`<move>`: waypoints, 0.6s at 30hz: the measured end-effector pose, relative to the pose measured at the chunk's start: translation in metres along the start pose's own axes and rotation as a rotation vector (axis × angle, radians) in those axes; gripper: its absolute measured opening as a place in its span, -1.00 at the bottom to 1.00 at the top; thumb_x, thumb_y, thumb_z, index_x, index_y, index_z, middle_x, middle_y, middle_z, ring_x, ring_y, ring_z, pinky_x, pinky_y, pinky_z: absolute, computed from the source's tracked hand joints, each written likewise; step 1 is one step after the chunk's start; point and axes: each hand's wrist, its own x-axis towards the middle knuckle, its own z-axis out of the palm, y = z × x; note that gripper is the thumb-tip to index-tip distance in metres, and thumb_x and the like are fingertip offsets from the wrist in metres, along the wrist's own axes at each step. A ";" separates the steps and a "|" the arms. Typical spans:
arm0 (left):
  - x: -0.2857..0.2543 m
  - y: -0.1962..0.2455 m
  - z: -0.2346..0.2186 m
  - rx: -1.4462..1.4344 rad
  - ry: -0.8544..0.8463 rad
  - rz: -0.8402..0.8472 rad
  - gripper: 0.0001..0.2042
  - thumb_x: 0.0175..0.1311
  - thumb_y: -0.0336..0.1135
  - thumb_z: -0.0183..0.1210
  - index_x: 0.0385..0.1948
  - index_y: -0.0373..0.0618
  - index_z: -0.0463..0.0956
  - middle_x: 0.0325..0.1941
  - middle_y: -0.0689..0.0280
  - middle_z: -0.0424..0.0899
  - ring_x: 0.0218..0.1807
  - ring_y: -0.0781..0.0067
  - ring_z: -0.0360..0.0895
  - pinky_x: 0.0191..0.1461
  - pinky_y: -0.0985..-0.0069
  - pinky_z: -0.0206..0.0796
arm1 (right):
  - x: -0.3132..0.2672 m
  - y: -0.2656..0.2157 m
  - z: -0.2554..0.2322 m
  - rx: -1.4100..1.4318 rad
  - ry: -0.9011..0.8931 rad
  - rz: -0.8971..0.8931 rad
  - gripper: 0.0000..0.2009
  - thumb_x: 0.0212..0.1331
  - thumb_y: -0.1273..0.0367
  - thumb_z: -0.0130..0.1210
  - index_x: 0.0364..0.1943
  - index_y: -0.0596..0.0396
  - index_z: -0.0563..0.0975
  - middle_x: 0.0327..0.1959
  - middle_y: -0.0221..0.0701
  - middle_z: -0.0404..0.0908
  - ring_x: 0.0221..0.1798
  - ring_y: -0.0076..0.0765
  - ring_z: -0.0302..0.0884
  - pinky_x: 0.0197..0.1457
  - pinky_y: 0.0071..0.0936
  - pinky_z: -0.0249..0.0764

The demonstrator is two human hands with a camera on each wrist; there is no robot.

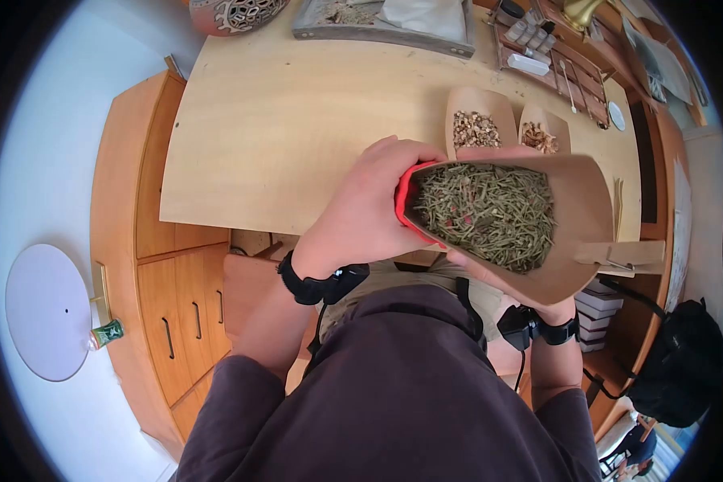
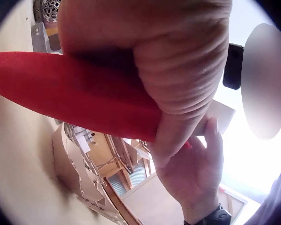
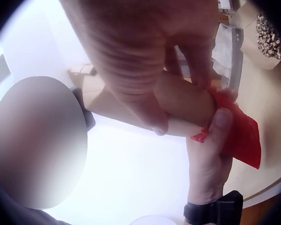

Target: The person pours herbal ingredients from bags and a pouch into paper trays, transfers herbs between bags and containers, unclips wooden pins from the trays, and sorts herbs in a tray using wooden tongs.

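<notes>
Both hands hold a tan scoop-shaped tray (image 1: 582, 189) in front of the body. Dried green needle-like herb (image 1: 490, 217) with a few pinkish-red bits lies in it. The tray's narrow end sits in the mouth of a red pouch (image 2: 75, 93). My left hand (image 1: 373, 197) grips this pouch around that end, its thumb along the near side. From beneath, my right hand (image 3: 136, 61) holds the tray, thumb on the near side and fingers on the far side; the tray hides its palm in the head view. A wooden clip-like piece (image 1: 618, 254) projects from the wide end.
Two similar trays stand beyond the hands, with chopped pale pieces (image 1: 475, 130) and brownish pieces (image 1: 538, 137). A grey tray (image 1: 386, 38) with white paper and a wooden rack (image 1: 558, 72) of small bottles stand at the back of the table (image 1: 281, 136). Wooden cabinets flank it.
</notes>
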 end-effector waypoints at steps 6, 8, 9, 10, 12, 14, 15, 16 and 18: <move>-0.001 0.002 0.000 0.098 0.020 0.039 -0.33 -0.38 -0.28 0.61 -0.06 -0.10 0.53 -0.13 0.23 0.65 -0.10 0.06 0.54 0.13 0.22 0.36 | 0.016 -0.025 0.005 0.095 -0.020 0.074 -0.25 -0.11 0.45 0.52 0.24 0.12 0.37 0.25 -0.17 0.51 0.28 -0.23 0.51 0.33 -0.26 0.53; -0.001 0.001 -0.001 0.114 0.011 0.040 -0.33 -0.38 -0.28 0.61 -0.06 -0.10 0.52 -0.13 0.23 0.65 -0.10 0.06 0.53 0.13 0.22 0.36 | 0.017 -0.017 0.007 0.068 -0.012 0.055 -0.27 -0.13 0.47 0.52 0.21 0.13 0.38 0.23 -0.16 0.51 0.27 -0.22 0.52 0.31 -0.26 0.55; -0.002 0.000 -0.001 0.129 0.000 0.043 -0.33 -0.38 -0.28 0.61 -0.06 -0.09 0.52 -0.13 0.23 0.65 -0.09 0.06 0.53 0.12 0.22 0.36 | 0.021 -0.012 0.008 0.127 0.006 -0.069 -0.26 -0.11 0.46 0.53 0.25 0.10 0.40 0.24 -0.25 0.54 0.27 -0.27 0.54 0.34 -0.29 0.53; -0.002 0.001 -0.001 0.129 0.000 0.043 -0.33 -0.38 -0.28 0.61 -0.06 -0.09 0.52 -0.13 0.23 0.65 -0.09 0.06 0.53 0.12 0.22 0.36 | 0.023 -0.010 0.009 0.185 0.025 -0.193 -0.24 -0.08 0.45 0.54 0.30 0.07 0.42 0.25 -0.34 0.56 0.27 -0.32 0.55 0.37 -0.31 0.50; -0.002 0.004 -0.002 0.117 -0.008 0.023 -0.33 -0.37 -0.27 0.61 -0.06 -0.09 0.52 -0.12 0.23 0.65 -0.08 0.05 0.53 0.11 0.21 0.36 | 0.021 -0.020 0.007 0.105 0.019 -0.108 -0.27 -0.08 0.45 0.54 0.26 0.08 0.44 0.21 -0.33 0.58 0.26 -0.32 0.55 0.34 -0.33 0.51; -0.003 0.007 -0.005 0.139 -0.022 0.010 -0.35 -0.32 -0.33 0.58 -0.03 -0.13 0.51 -0.10 0.18 0.64 -0.05 0.07 0.57 0.10 0.26 0.41 | 0.022 -0.022 0.005 0.025 0.012 -0.025 -0.31 -0.07 0.44 0.53 0.23 0.09 0.45 0.17 -0.33 0.59 0.25 -0.32 0.55 0.32 -0.35 0.53; -0.003 0.008 -0.006 0.162 -0.034 -0.003 -0.36 -0.27 -0.38 0.56 0.00 -0.16 0.50 -0.07 0.14 0.62 -0.02 0.09 0.60 0.08 0.31 0.47 | 0.024 -0.019 0.004 -0.034 -0.006 -0.099 -0.27 -0.11 0.47 0.52 0.23 0.10 0.38 0.20 -0.22 0.54 0.27 -0.24 0.52 0.34 -0.29 0.53; -0.002 0.009 -0.006 0.162 -0.034 -0.003 -0.36 -0.27 -0.38 0.56 0.00 -0.16 0.50 -0.07 0.14 0.62 -0.02 0.09 0.60 0.08 0.31 0.47 | 0.026 -0.016 0.003 -0.093 -0.025 -0.174 -0.23 -0.15 0.50 0.50 0.23 0.12 0.32 0.24 -0.10 0.48 0.29 -0.17 0.50 0.36 -0.22 0.53; -0.001 0.010 -0.007 0.175 -0.078 0.011 -0.36 -0.27 -0.38 0.56 0.00 -0.17 0.50 -0.07 0.14 0.62 -0.01 0.09 0.60 0.08 0.31 0.46 | 0.026 -0.012 0.006 0.013 -0.001 -0.170 -0.27 -0.11 0.46 0.52 0.22 0.11 0.39 0.20 -0.22 0.52 0.27 -0.25 0.52 0.33 -0.30 0.53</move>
